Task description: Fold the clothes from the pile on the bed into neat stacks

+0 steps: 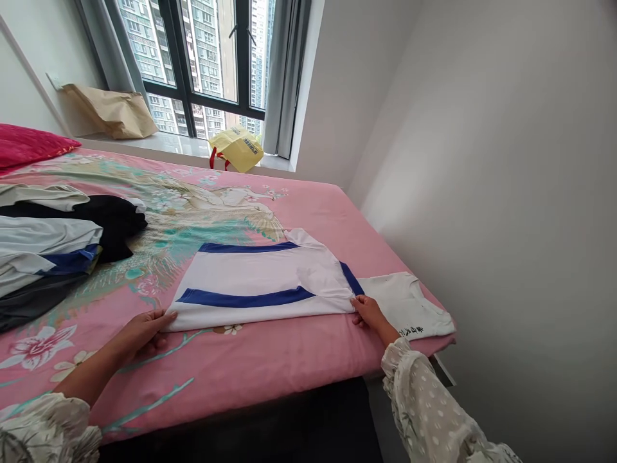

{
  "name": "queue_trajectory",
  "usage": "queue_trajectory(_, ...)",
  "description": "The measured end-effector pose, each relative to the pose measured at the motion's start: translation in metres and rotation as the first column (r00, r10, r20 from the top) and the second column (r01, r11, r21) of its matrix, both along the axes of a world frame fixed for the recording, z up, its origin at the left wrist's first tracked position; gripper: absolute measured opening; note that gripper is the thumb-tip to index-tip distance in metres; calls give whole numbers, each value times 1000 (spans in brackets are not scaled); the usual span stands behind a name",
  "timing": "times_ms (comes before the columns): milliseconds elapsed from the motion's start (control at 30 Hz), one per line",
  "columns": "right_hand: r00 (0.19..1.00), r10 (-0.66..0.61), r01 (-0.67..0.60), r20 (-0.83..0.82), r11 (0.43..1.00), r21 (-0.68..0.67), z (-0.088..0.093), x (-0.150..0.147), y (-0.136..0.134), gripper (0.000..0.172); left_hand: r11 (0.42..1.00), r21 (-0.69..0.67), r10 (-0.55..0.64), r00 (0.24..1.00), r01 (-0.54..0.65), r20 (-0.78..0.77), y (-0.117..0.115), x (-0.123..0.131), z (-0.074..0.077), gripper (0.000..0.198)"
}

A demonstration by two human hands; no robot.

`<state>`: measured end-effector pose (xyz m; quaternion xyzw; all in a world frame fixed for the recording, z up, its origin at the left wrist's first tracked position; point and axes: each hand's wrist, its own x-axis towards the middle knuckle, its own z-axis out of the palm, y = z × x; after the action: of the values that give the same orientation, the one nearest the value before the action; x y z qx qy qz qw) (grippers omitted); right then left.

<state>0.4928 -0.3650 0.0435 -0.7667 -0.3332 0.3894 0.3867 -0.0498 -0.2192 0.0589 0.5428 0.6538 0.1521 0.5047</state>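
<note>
A white garment with blue stripes (260, 283) lies partly folded on the pink flowered bed sheet (270, 360). My left hand (142, 331) grips its near left corner, fingers curled on the fabric edge. My right hand (369, 313) pinches the near right fold of the same garment. A white part of the shirt with black lettering (409, 308) sticks out to the right, by the bed's corner.
A pile of white, black and grey clothes (53, 244) lies at the left. A red pillow (29, 145) sits far left. On the window ledge stand a brown paper bag (116, 112) and a yellow bag (238, 148). A grey wall (506, 193) runs along the right.
</note>
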Motion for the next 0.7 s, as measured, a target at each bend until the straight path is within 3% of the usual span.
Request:
queue_trajectory(100, 1000, -7, 8, 9, 1000, -20, 2, -2, -8, 22, 999, -13, -29, 997, 30, 71, -9, -7, 3, 51)
queue_trajectory(200, 1000, 17, -18, -12, 998, -65, 3, -5, -28, 24, 998, 22, -58, 998, 58, 20, -31, -23, 0, 49)
queue_trajectory(333, 996, 54, -64, -77, 990, -129, 0, -11, -58, 31, 995, -103, 6, 998, 0, 58, -67, -42, -9, 49)
queue_trajectory(400, 994, 50, -63, -99, 988, -140, -3, -12, -66, 33, 996, -89, -9, 997, 15, 77, -76, -43, -7, 47)
queue_trajectory(533, 997, -11, 3, -72, 995, -100, -10, -13, -68, 33, 997, 11, -79, 997, 79, -15, -79, -39, 3, 46)
queue_trajectory(700, 998, -51, 47, -46, 995, -89, -16, -16, -68, 32, 999, 51, -13, 1000, 14, -18, -79, -37, 12, 42)
